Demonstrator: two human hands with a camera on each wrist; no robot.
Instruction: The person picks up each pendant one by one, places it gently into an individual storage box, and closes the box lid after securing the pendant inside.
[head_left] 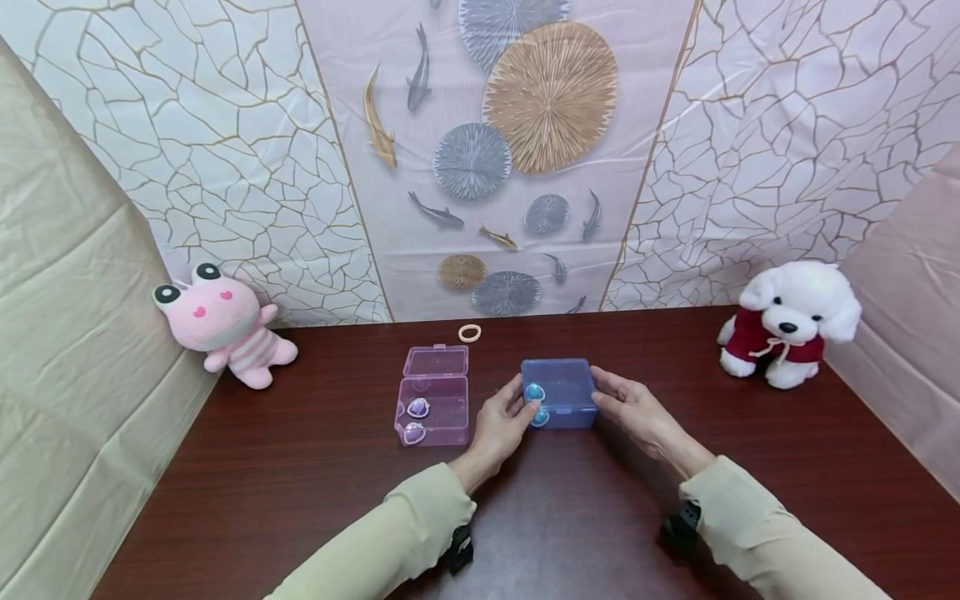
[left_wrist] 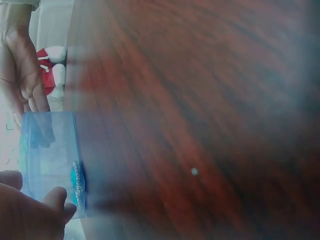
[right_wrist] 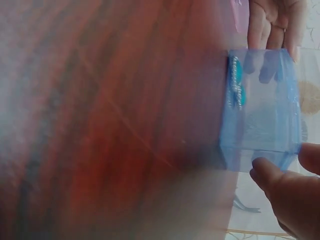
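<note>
A translucent blue plastic box (head_left: 570, 387) sits on the table with its lid down. Through its left part show two blue gem ornaments with beaded white edges, one blue gem (head_left: 535, 392) behind the other. My left hand (head_left: 498, 425) holds the box's left end, thumb at the front corner. At the opposite end, my right hand (head_left: 637, 412) grips the box, with thumb and finger against its side in the right wrist view. Left of my left hand, a pink-purple box (head_left: 442, 417) stands with its lid tipped back, two purple gem ornaments (head_left: 418, 407) in its left part.
A small cream ring (head_left: 469, 333) lies behind the boxes, near the patterned back wall. At the far left sits a pink frog plush (head_left: 232, 325); a white dog plush (head_left: 787, 325) in a red top sits far right. Dark wood tabletop (head_left: 300, 500) extends around the boxes.
</note>
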